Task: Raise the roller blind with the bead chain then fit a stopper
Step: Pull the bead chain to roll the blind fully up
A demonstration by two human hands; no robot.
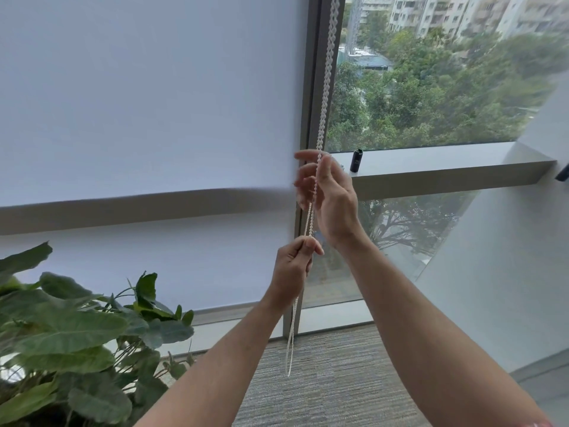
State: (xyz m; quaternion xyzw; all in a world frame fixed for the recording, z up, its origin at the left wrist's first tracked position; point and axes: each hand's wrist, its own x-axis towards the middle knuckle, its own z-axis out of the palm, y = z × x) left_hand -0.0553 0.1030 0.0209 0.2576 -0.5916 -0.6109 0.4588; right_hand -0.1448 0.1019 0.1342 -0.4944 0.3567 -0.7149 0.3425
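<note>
Left hand pinching the bead chain, right hand spread beside it, chain's top cut off.

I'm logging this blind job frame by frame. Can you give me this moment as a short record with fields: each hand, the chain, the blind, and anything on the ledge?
left hand: lower on the chain, grips it in curled fingers
right hand: higher up, fingers loosely spread around the strands, grip unclear
bead chain: white, strands twisted above the hands, loop hanging below
roller blind: covers the left pane, bottom edge blurred
ledge: small dark cylinder standing on it
plant: lower left
</note>
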